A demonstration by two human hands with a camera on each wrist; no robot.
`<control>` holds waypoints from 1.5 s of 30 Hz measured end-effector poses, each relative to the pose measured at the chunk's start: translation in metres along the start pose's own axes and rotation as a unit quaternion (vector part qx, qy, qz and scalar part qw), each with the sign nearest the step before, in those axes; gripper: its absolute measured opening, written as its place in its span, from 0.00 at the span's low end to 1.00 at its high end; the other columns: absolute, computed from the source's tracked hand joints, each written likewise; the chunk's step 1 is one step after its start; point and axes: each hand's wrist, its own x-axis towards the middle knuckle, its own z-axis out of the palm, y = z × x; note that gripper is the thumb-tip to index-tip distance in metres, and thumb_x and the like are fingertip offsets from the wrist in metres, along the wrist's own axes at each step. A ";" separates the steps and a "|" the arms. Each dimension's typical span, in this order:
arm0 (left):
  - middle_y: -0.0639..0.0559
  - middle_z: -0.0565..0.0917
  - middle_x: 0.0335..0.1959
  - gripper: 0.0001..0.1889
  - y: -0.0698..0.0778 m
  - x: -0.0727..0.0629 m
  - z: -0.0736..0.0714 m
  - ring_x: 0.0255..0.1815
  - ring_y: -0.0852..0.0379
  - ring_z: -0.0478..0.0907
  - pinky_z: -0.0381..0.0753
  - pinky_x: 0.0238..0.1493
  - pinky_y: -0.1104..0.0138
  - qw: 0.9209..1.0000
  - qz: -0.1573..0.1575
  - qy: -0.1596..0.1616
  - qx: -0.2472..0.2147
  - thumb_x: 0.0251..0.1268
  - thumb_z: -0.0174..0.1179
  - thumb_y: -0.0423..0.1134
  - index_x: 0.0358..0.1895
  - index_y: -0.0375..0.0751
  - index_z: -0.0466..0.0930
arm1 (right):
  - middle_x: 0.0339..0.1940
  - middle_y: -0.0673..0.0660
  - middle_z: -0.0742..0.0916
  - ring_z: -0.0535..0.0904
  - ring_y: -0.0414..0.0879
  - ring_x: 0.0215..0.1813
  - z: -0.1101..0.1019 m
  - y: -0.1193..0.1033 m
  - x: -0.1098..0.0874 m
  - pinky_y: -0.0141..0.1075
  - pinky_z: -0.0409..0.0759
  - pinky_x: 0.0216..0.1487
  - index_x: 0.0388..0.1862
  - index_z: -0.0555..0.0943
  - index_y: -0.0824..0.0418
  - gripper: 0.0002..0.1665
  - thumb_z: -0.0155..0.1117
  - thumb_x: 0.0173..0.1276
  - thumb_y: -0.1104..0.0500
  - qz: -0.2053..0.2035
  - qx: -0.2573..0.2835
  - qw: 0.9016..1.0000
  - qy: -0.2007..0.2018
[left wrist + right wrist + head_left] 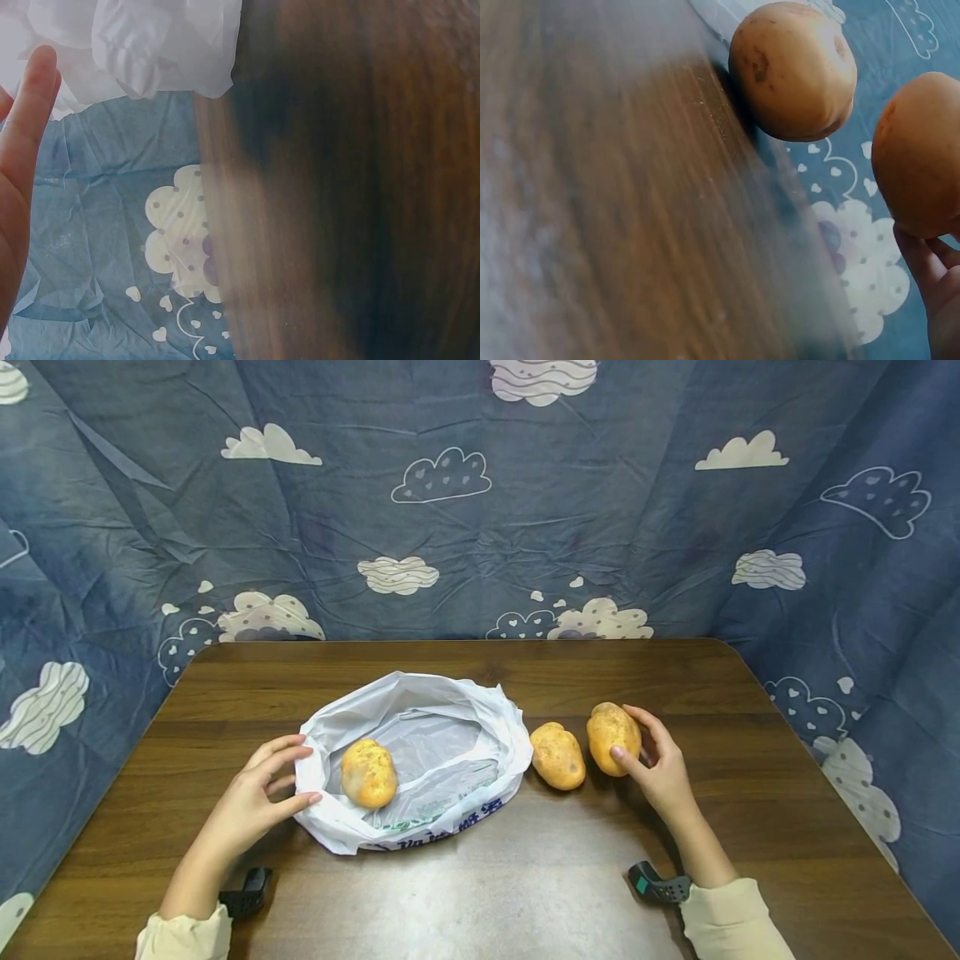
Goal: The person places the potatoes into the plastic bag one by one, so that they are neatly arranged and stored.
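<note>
My left hand [243, 802] is at the left rim of a white plastic bag [517, 747], its spread fingertips and thumb touching the edge. In the left wrist view a straight finger [34, 105] reaches the bag's side [169, 49]. Inside the wide-mouthed bag lies one yellow potato [369, 774]. My right hand [660, 768] grips another potato [611, 739] from its right side, thumb in front and fingers behind. A further potato [558, 756] rests on the table between the bag and the gripped one; it shows in the right wrist view too [791, 71].
A brown wooden table [480, 902] carries everything. Behind it and at both sides hangs a blue cloth [450, 535] with cloud prints. Black bands [656, 885] are at both wrists, below cream sleeves [731, 918]. Dark printing marks the bag's front rim.
</note>
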 end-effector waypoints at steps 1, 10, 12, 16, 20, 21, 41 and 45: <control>0.40 0.65 0.57 0.27 0.000 0.000 0.000 0.53 0.72 0.63 0.74 0.46 0.79 1.000 0.000 0.001 0.000 0.38 0.69 0.21 0.49 0.28 0.72 | 0.58 0.69 0.68 0.67 0.40 0.57 0.001 -0.002 0.000 0.25 0.66 0.58 0.60 0.62 0.73 0.33 0.59 0.55 0.76 -0.001 0.000 1.000 0.000; 0.40 0.65 0.57 0.27 -0.001 0.000 0.000 0.53 0.72 0.63 0.73 0.46 0.81 1.000 0.001 0.001 -0.004 0.39 0.69 0.22 0.49 0.28 0.72 | 0.58 0.71 0.68 0.68 0.40 0.57 0.006 -0.011 0.002 0.25 0.67 0.57 0.60 0.63 0.74 0.35 0.60 0.52 0.78 -0.027 0.009 1.000 0.001; 0.40 0.65 0.57 0.27 -0.002 0.000 0.000 0.53 0.71 0.63 0.73 0.46 0.81 1.000 0.002 0.001 -0.004 0.38 0.69 0.22 0.49 0.28 0.72 | 0.58 0.70 0.68 0.68 0.39 0.57 0.007 -0.013 0.003 0.24 0.67 0.57 0.60 0.63 0.73 0.35 0.61 0.51 0.78 -0.032 0.011 0.999 0.001; 0.40 0.65 0.57 0.27 -0.002 0.000 0.000 0.53 0.71 0.63 0.73 0.46 0.81 1.000 0.001 0.000 -0.003 0.38 0.69 0.22 0.49 0.27 0.72 | 0.59 0.69 0.69 0.68 0.39 0.57 0.011 -0.017 0.005 0.24 0.70 0.54 0.61 0.62 0.73 0.36 0.61 0.50 0.79 -0.037 0.019 0.999 -0.004; 0.40 0.65 0.57 0.27 -0.001 0.000 0.000 0.53 0.71 0.63 0.73 0.46 0.81 1.000 0.001 -0.001 -0.002 0.39 0.69 0.22 0.49 0.27 0.71 | 0.58 0.72 0.69 0.69 0.40 0.56 0.017 -0.022 0.008 0.25 0.71 0.53 0.60 0.62 0.73 0.37 0.61 0.50 0.79 -0.047 0.020 0.999 -0.014; 0.40 0.65 0.57 0.27 -0.001 0.000 0.000 0.53 0.71 0.63 0.73 0.46 0.81 1.000 0.001 -0.001 -0.003 0.39 0.69 0.22 0.49 0.27 0.72 | 0.58 0.72 0.69 0.69 0.41 0.56 0.018 -0.024 0.009 0.25 0.70 0.54 0.60 0.62 0.73 0.37 0.62 0.50 0.79 -0.051 0.020 0.998 -0.016; 0.40 0.65 0.57 0.27 0.000 0.000 -0.001 0.53 0.72 0.63 0.73 0.46 0.80 1.000 -0.001 -0.002 -0.001 0.38 0.69 0.21 0.49 0.27 0.71 | 0.56 0.73 0.71 0.67 0.51 0.58 0.062 -0.052 0.033 0.29 0.69 0.58 0.55 0.66 0.78 0.36 0.66 0.42 0.78 -0.142 0.006 0.987 -0.070; 0.40 0.65 0.57 0.27 0.000 0.000 -0.001 0.53 0.72 0.63 0.73 0.46 0.80 1.000 -0.001 -0.002 -0.001 0.38 0.69 0.22 0.49 0.27 0.71 | 0.56 0.71 0.71 0.67 0.53 0.58 0.075 -0.057 0.037 0.32 0.70 0.57 0.55 0.67 0.77 0.37 0.66 0.42 0.77 -0.142 0.009 0.986 -0.089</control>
